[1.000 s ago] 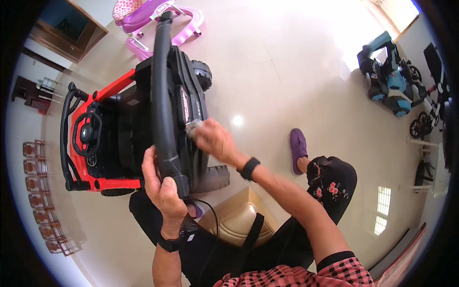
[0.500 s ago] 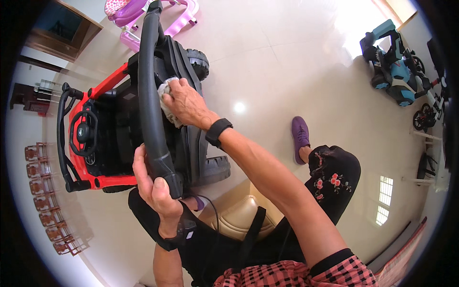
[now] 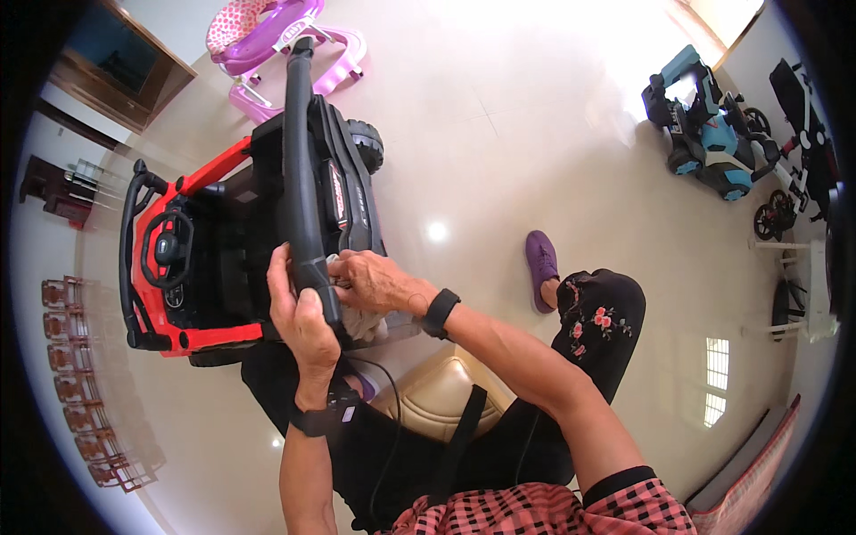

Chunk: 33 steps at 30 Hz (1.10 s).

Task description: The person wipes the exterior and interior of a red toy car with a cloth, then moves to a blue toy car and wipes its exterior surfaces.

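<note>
A red and black ride-on toy car (image 3: 223,259) stands on the floor in front of me, steering wheel (image 3: 169,250) to the left. A long black push handle (image 3: 299,169) runs over its back. My left hand (image 3: 299,316) grips the near end of that handle. My right hand (image 3: 370,281) presses a crumpled light grey cloth (image 3: 361,321) against the car's black rear, right beside the handle. Both wrists wear black bands.
A pink and purple baby walker (image 3: 267,40) stands beyond the car. A teal ride-on car (image 3: 704,134) and a stroller (image 3: 802,116) are at the far right. A tan stool (image 3: 437,397) is under me. A purple shoe (image 3: 539,267) rests on the glossy tiles.
My right hand with the cloth has slid down the car's rear toward me, ending beside my left hand. The left hand keeps its hold on the handle.
</note>
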Each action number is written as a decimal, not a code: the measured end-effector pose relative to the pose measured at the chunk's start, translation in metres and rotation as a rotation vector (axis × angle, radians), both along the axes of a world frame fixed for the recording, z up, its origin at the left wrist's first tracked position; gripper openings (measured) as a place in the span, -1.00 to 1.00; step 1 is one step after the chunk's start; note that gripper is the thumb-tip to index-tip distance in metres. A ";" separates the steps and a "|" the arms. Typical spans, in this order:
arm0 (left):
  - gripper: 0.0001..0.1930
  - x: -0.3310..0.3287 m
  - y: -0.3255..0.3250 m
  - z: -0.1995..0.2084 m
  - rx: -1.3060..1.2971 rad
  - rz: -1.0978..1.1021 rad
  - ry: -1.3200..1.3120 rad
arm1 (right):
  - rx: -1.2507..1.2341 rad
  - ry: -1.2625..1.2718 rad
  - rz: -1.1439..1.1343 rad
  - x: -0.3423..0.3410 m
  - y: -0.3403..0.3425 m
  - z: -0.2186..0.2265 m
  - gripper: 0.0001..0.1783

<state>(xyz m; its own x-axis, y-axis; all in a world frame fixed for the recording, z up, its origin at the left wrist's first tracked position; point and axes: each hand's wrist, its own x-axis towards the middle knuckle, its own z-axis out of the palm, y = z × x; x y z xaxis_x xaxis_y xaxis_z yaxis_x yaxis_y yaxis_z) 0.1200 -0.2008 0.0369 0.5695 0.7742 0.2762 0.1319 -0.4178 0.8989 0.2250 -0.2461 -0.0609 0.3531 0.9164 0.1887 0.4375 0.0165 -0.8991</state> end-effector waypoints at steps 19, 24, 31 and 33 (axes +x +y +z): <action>-0.50 -0.015 0.012 0.010 0.326 -0.112 0.192 | -0.004 0.758 -0.636 0.115 -0.119 0.026 -0.60; -0.41 0.019 -0.011 0.032 0.676 -0.082 0.481 | 0.080 0.781 -0.788 0.119 -0.112 0.016 -0.63; -0.42 0.014 0.017 0.031 0.791 -0.177 0.597 | 0.039 0.780 -0.775 0.120 -0.114 0.027 -0.62; -0.47 0.016 0.018 0.028 0.827 -0.195 0.551 | 0.048 0.740 -0.801 0.121 -0.122 0.028 -0.62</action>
<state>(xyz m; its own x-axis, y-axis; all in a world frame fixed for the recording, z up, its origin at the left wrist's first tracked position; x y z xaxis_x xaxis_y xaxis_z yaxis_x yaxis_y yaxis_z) 0.1361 -0.1827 0.0652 0.8756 0.3391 0.3440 0.3042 -0.9403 0.1526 0.3459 -0.3682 -0.0331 0.8848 0.3675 -0.2866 -0.3119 0.0100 -0.9501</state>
